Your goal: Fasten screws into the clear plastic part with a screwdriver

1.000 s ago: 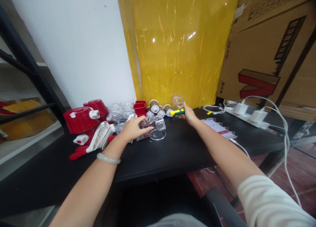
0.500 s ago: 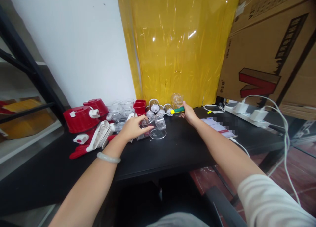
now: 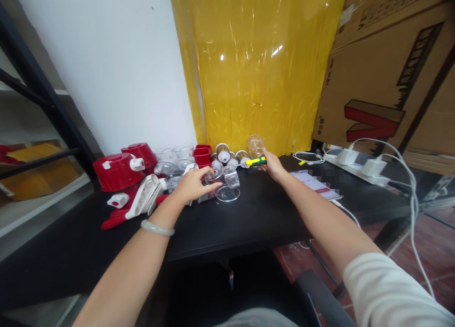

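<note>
Sitting behind the screwdriver [image 3: 256, 161]: spools [image 3: 222, 150]

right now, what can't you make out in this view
Tip of the screwdriver: head view, too small amid the clear plastic.
Palm of the left hand: head view, hidden by its back.
Palm of the right hand: head view, hidden by its back.
Screen: head view, text too small, partly pixelated.

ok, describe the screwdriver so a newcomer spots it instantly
Find the big yellow plastic sheet behind the black table. Below it, the person's right hand holds the screwdriver, pointing left toward a clear plastic part. Its handle, yellow and green, stands out against that colourless part.
</note>
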Demonstrator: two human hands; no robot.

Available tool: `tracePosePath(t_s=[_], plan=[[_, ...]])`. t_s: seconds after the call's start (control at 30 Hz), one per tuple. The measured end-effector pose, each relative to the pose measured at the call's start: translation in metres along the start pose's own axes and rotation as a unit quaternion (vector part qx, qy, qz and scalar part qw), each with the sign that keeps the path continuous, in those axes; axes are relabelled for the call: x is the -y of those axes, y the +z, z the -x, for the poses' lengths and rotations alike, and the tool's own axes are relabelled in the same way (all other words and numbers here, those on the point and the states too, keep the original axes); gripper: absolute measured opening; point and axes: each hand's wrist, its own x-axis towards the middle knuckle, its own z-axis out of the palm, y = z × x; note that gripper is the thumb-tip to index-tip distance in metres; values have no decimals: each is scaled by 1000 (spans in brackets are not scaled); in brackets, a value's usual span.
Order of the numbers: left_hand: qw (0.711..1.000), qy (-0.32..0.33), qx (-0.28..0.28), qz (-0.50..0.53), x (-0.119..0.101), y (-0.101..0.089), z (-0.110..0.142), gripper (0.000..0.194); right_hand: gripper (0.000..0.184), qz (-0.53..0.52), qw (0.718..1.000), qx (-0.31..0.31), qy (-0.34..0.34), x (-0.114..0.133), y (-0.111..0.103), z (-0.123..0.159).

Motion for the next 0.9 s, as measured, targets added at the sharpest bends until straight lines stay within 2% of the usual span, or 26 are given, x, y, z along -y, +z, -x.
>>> tracePosePath(t_s=[0.13,0.27,0.5,0.67,0.8,0.9], plan=[[1000,3,-1,-1,0,0,0,44,23,-33,999,13,10,1,2,3],[1000,4,-3,1,0,-1,0,44,22,-93,995,33,22,4,1,5],[1000,3,-2,-2,-1,-1,0,44,40,14,1000,5,-1,-3,-1,0],[1000,7,-5,-1,-1,-1,0,44,21,-60,998,7,21,1,2,4],[1000,8,-2,0,-1,-1,0,43,23,-105,994,13,28,3,2,4],[1000,9,-5,-2,-1,0,0,43,29,-52,998,-9,18,-1,1,0]])
